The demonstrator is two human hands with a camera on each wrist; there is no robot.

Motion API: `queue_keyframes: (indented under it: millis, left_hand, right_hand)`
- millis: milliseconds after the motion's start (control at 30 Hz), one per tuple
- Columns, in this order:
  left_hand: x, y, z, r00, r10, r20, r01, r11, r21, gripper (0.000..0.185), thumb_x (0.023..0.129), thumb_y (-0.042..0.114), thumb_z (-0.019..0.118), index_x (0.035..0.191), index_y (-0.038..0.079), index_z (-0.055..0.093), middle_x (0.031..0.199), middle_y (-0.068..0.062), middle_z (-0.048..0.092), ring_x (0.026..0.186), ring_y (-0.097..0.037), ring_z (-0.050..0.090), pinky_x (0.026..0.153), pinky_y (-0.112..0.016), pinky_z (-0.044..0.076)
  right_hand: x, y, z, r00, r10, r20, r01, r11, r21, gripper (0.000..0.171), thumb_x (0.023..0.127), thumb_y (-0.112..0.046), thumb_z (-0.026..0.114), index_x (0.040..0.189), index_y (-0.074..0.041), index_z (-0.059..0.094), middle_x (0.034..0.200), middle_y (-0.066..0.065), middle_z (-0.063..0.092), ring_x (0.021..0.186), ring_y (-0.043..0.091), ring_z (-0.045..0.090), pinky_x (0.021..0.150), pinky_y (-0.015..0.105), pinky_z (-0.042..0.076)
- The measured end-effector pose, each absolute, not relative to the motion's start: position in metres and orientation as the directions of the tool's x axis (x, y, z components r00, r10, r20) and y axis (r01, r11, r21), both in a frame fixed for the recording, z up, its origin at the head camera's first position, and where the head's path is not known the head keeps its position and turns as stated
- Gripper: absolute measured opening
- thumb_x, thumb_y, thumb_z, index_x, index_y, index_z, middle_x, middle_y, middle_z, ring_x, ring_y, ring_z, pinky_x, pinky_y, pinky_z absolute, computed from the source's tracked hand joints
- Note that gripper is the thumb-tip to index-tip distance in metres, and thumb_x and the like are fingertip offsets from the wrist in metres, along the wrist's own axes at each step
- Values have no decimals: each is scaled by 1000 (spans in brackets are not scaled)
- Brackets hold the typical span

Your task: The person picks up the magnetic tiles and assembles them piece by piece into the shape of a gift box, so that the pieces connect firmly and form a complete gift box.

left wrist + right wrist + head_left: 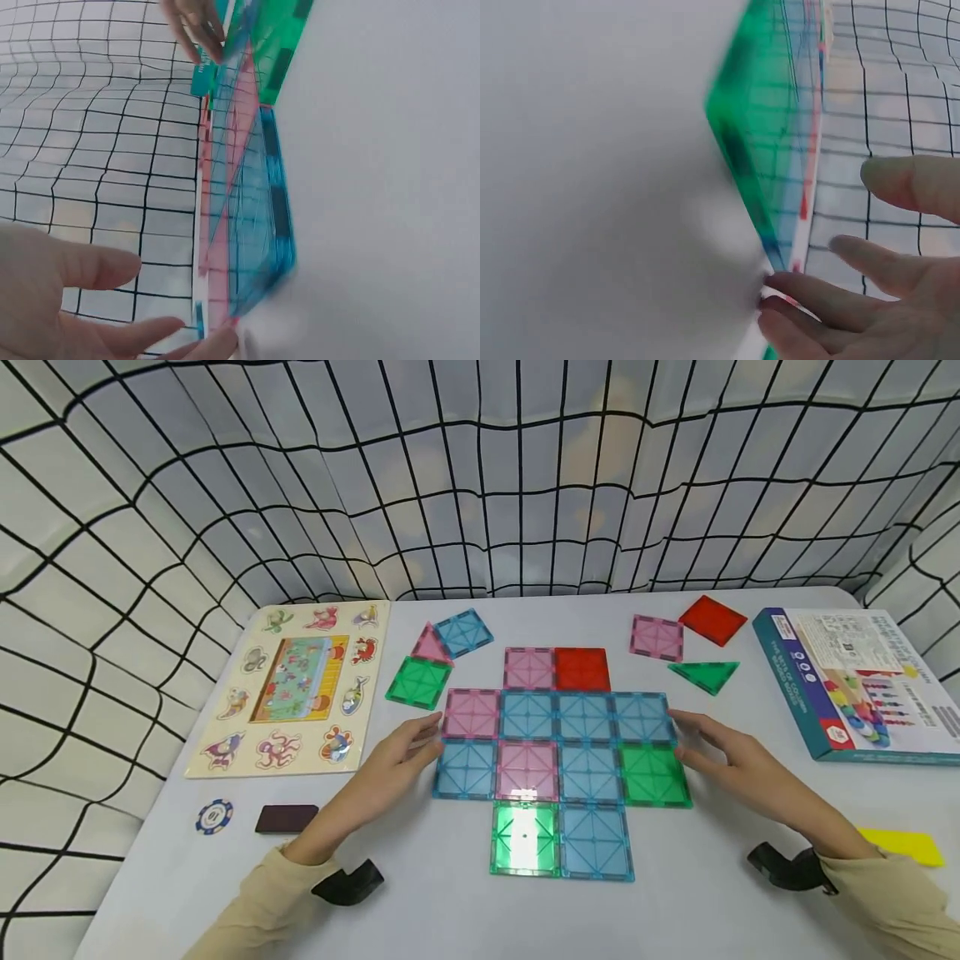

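Translucent tile mat (558, 752) between left hand (393, 760), right hand (731, 756).

White counter (697, 910), on which we see a flat sheet of joined square tiles (558, 752), loose tiles (438, 656) left and right, an animal puzzle board (300, 689), a boxed toy (862, 685), a poker chip (214, 817), a dark block (287, 818) and a yellow piece (903, 846)

light: bright, even, soft shadows | head view: edges bowed | wrist views: near tiles blurred
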State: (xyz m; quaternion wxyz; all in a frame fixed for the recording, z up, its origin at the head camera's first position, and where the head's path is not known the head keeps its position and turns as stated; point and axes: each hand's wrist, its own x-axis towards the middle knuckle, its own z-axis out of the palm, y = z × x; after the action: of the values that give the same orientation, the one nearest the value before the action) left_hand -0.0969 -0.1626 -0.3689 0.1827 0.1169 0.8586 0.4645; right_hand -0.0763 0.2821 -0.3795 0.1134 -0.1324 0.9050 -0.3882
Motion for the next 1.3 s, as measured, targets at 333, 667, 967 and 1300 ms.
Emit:
queue_keyframes:
  millis: [333,667,967,1300]
  left_hand:
    - [-106,-156,-368,-913,277,-299,-232,251,940,52,110,16,42,155,-11,37,162,-24,39,151,-37,38,123,-48,32]
    - [-107,-161,-369,-930,215,-299,-293,59,954,50,112,13,44,156,-8,37,156,-25,47,144,-33,49,112,-32,46]
    - [-117,-155,-378,-933,218,-287,-265,123,956,45,109,13,57,151,-4,51,151,-20,56,122,-8,64,105,-25,50]
    - [-126,-142,-383,-896,230,-380,-364,112,925,52,109,26,60,153,1,51,157,-14,50,141,-25,50,115,-34,43]
  right_hand:
    - [-67,281,-384,-948,-291,-125,-48,520,-853,56,110,-17,54,159,3,36,161,28,38,145,53,35,104,19,47]
    - [-63,282,-389,-947,-302,-108,-66,513,-856,48,108,-16,57,154,-3,47,160,24,41,144,50,39,109,32,46]
    - [-58,267,-376,-936,-338,-99,-164,666,-728,50,103,-16,67,148,-1,52,160,31,34,144,55,33,106,72,39]
    - [-26,183,-364,-779,-615,-120,-486,713,-505,72,95,-38,79,156,-17,48,170,15,27,154,42,29,113,63,41]
